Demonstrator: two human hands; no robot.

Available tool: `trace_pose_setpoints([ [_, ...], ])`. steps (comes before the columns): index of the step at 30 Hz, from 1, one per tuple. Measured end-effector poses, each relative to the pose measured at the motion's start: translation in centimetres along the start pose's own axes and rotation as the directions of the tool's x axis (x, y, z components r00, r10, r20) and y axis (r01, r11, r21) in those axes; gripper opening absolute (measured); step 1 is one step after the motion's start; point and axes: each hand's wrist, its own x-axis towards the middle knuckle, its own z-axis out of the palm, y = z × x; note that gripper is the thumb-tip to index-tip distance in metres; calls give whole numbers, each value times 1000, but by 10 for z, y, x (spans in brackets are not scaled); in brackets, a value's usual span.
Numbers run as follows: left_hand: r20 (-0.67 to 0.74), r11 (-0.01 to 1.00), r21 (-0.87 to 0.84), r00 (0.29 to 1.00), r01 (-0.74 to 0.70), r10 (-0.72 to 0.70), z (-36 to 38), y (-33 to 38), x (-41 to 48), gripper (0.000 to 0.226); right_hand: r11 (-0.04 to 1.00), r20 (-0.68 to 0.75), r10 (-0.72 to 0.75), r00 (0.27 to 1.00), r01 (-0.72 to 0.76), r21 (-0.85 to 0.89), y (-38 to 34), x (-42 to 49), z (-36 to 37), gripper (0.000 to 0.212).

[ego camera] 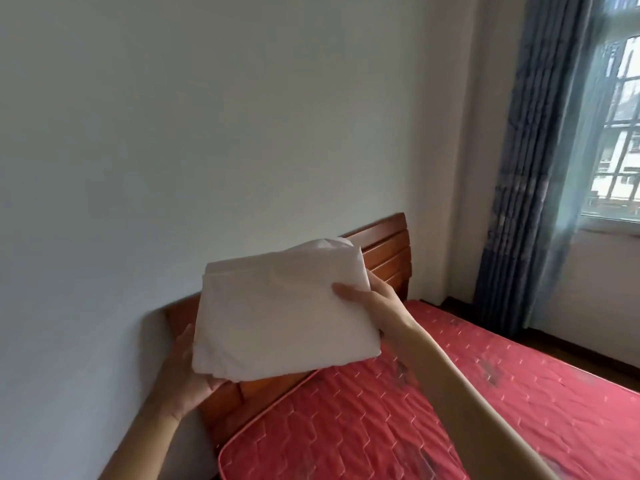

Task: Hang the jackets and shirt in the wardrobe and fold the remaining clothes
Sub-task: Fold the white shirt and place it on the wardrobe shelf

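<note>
Both hands are on one thing right now, a folded white garment (282,311) held up in the air in front of the wall. Left hand (188,372) is underneath at the lower left corner, palm cupped up against the bundle, fingers hidden behind the cloth, so the grip there is support from below. Right hand (372,299) clamps the right edge, thumb lying flat across the top face, the other fingers tucked out of sight beneath. The bundle is a neat thick rectangle, tilted, its far corner higher than the near one, layers showing along the bottom edge.

Directly behind and below it, the wooden headboard (384,244), reddish brown and slatted, runs along the pale wall (207,116); the garment covers the middle stretch of it. Below the hands lies the red quilted mattress (519,393), bare, with a few dark smudges on its surface. The right forearm crosses over the mattress on its way up to the cloth. Off to the right, well apart from the hands, a blue patterned curtain (530,168) hangs to the floor beside a barred window (620,150) with daylight coming through. A strip of dark floor (588,355) shows past the bed's far side.
</note>
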Motion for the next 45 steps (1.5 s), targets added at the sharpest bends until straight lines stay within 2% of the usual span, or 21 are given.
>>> trace_pose_setpoints([
  [2, -47, 992, 125, 999, -16, 22, -30, 25, -22, 73, 998, 6, -24, 1000, 24, -63, 3, 3, 31, 39],
  [4, -98, 939, 325, 983, -115, 154, -54, 38, -47, 54, 990, 11, -44, 999, 45, -136, 10, 9, 68, 45],
  [5, -103, 930, 363, 989, -64, 108, -57, 45, -63, 47, 982, 15, -55, 998, 57, -179, 16, 12, 89, 48],
  [8, -160, 904, 428, 985, 6, 70, -86, 62, -94, 98, 929, 21, -72, 997, 75, -362, 37, 18, 152, 60],
  [9, -154, 909, 416, 984, -21, 94, -98, 69, -108, 103, 903, 31, -84, 996, 89, -421, 44, 18, 172, 58],
  [12, -151, 928, 368, 982, -53, 115, -133, 86, -152, 88, 845, 77, -60, 995, 92, -526, 63, 17, 228, 48],
  [14, -176, 919, 392, 978, -36, 113, -154, 97, -179, 90, 838, 118, -11, 993, 74, -540, 74, 13, 267, 44],
  [15, -214, 906, 423, 968, -31, 133, -166, 102, -191, 88, 842, 159, 5, 987, 81, -533, 79, 11, 289, 43],
  [17, -334, 890, 454, 920, -35, 206, -200, 115, -215, 65, 877, 256, 26, 966, 101, -470, 87, 5, 332, 35],
  [20, -501, 929, 367, 830, -50, 243, -248, 136, -265, 48, 962, 432, 160, 888, -43, -268, 91, -6, 395, 30],
  [23, -555, 946, 300, 783, -126, 280, -292, 155, -316, 47, 946, 629, 325, 706, -244, -215, 92, -19, 457, 52],
  [25, -606, 950, 274, 741, -149, 291, -312, 164, -345, 54, 937, 712, 340, 614, -286, -200, 95, -31, 497, 46],
  [27, -653, 955, 234, 699, -181, 292, -326, 168, -373, 49, 938, 762, 318, 564, -302, -169, 100, -43, 535, 37],
  [30, -718, 934, 232, 600, -271, 352, -346, 174, -416, 45, 945, 841, 258, 475, -305, -118, 109, -61, 595, 36],
  [32, -757, 920, 267, 528, -287, 385, -355, 181, -446, 30, 949, 878, 221, 426, -303, -92, 114, -78, 637, 34],
  [34, -839, 908, 332, 360, -255, 407, -364, 190, -471, 17, 958, 908, 171, 382, -280, -63, 118, -99, 679, 31],
  [37, -883, 876, 402, 141, -268, 448, -389, 196, -512, 36, 966, 947, 114, 301, -258, -35, 127, -124, 740, 29],
  [38, -893, 869, 398, 94, -295, 441, -399, 199, -525, 39, 965, 959, 100, 267, -259, -28, 128, -131, 761, 29],
  [41, -905, 848, 386, 27, -363, 424, -414, 206, -559, 26, 970, 985, 71, 159, -242, -31, 128, -150, 822, 28],
  [43, -897, 833, 441, -140, -334, 419, -421, 214, -576, 20, 973, 993, 73, 91, -224, -51, 129, -163, 861, 27],
  [45, -870, 832, 476, -294, -285, 397, -432, 223, -594, 33, 973, 999, 50, 7, -224, -47, 132, -177, 896, 27],
])
